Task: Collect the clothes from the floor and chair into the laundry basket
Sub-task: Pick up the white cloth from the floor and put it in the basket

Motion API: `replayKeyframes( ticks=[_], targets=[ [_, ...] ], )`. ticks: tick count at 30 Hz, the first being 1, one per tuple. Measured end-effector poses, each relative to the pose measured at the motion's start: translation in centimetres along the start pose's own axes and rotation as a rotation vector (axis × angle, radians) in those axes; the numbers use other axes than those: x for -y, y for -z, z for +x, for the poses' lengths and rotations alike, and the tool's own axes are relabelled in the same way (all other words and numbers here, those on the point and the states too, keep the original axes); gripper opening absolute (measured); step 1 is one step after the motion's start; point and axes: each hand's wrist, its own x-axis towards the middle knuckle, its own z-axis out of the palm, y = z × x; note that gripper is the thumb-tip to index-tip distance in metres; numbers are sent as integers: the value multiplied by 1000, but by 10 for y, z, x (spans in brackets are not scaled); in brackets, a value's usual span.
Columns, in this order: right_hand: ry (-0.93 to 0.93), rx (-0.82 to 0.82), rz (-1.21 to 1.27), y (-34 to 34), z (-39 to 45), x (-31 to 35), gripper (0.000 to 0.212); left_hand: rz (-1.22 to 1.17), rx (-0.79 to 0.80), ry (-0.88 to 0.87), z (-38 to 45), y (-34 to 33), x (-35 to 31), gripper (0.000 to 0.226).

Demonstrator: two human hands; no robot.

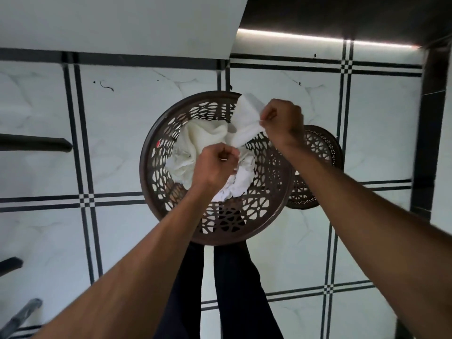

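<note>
You look straight down into a round brown plastic lattice laundry basket (pixel 215 237) on the white tiled floor (pixel 381 133). Your left hand (pixel 215 165) and right hand (pixel 283 121) both pinch a white cloth garment (pixel 247 118) above the white clothes (pixel 195 138) piled inside.

Person, head-cam view, two arms + legs visible.
- Left hand (pixel 215 165): bare, no glove; thin ring/band glint at one finger, detail too small to confirm.
- Right hand (pixel 283 121): bare, no glove, no watch.
- Forearms: bare to frame edge, no sleeves visible.
- Trousers (pixel 227 289): dark navy/black, long, plain, both legs.
- Feet: hidden.
</note>
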Motion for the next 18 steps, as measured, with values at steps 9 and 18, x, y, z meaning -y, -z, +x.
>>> replayKeyframes(
  ticks=[9, 18],
  targets=[
    [-14, 309, 314, -17, -119, 26, 47, -86, 54, 232, 25, 22, -33, 48],
    [-561, 264, 700, -16, -77, 11, 70, 368, 464, 25, 5, 71, 25, 29]
  ],
)
